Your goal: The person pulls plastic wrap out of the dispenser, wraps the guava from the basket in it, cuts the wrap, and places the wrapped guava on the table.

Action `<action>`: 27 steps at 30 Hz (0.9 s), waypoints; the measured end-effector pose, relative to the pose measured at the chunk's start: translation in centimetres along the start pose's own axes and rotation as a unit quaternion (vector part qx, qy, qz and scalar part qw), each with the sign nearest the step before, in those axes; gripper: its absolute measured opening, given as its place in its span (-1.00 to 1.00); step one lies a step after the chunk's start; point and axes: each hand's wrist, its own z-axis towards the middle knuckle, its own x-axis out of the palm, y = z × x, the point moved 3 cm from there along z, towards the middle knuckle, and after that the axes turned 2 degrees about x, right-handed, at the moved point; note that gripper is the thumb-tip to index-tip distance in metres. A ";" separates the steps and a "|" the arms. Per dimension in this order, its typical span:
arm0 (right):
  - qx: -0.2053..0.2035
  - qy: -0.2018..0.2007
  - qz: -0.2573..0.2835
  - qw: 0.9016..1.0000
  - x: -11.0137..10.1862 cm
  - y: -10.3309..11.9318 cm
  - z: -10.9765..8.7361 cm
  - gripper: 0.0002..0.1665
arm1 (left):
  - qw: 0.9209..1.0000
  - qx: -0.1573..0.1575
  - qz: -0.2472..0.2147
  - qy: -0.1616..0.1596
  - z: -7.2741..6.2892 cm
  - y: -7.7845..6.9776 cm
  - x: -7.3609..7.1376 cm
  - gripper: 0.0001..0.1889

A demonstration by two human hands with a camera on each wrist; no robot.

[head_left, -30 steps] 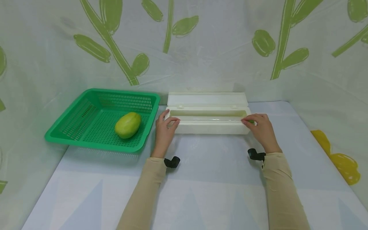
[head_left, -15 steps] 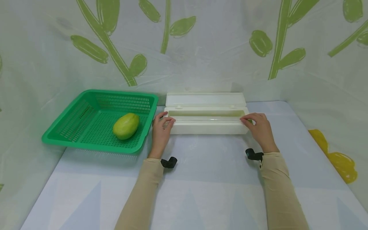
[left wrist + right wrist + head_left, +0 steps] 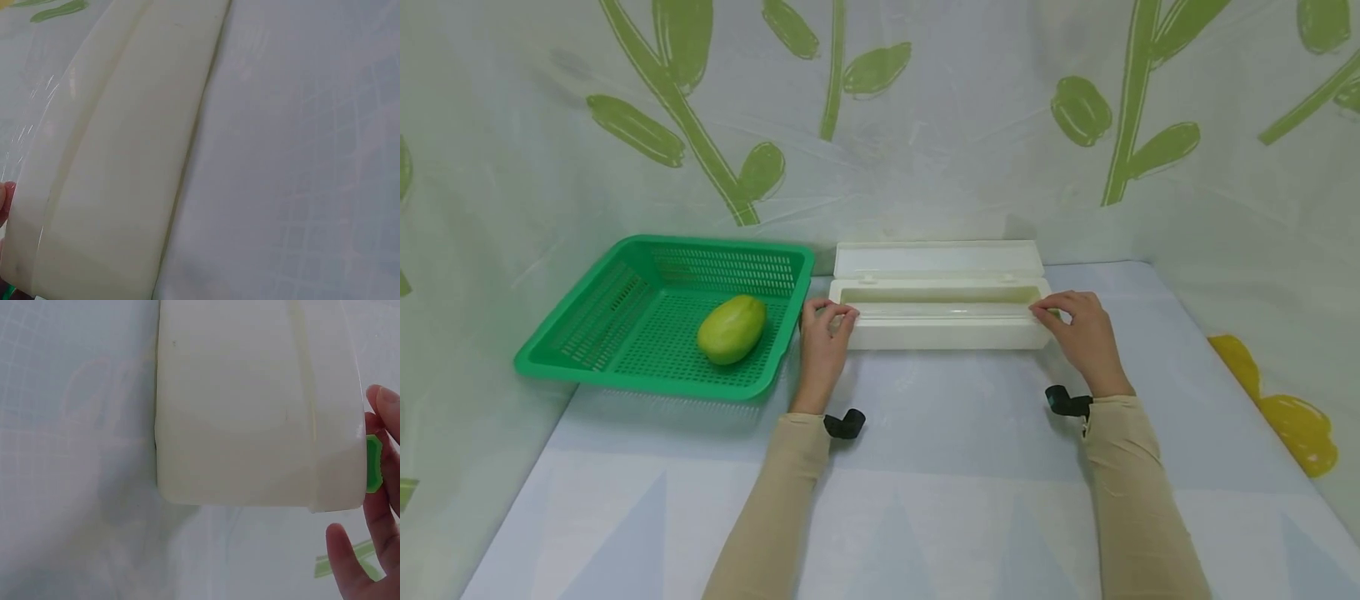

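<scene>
A white plastic wrap dispenser (image 3: 951,336) lies at the back of the table with its lid (image 3: 937,259) raised. Along its front slot stretches clear plastic wrap (image 3: 951,311). My left hand (image 3: 823,354) pinches the wrap's edge at the left end, thumb against fingertip. At the right end, my right hand (image 3: 1084,340) pinches the edge the same way, its other fingers curved beside the box. A green slide cutter (image 3: 374,464) shows by the right fingers. In the left wrist view, wrinkled wrap and one fingertip (image 3: 6,200) show at the box's edge.
Left of the dispenser stands a green basket (image 3: 655,387) holding a yellow-green, papaya-like fruit (image 3: 732,330). A wall sheet (image 3: 925,167) printed with leaves rises directly behind. A pale tablecloth (image 3: 955,450) covers the table in front.
My left hand has shifted slightly left along the dispenser, and its raised finger has come off the box's left rim. The right hand has stayed about where it was.
</scene>
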 end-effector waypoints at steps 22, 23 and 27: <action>-0.020 0.026 0.048 0.998 -1.3 -0.3 -0.7 -0.77 | 0.997 -0.002 -0.073 0.023 0.0 0.2 -1.0 -0.80; -0.015 0.037 0.049 0.998 -1.4 -0.4 -0.7 -0.77 | 0.997 -0.006 -0.071 0.021 -0.1 0.2 -1.0 -0.81; 0.016 0.077 0.048 0.996 -1.5 -0.7 -1.0 -0.75 | 0.998 -0.015 -0.053 0.028 -0.2 0.1 -1.1 -0.83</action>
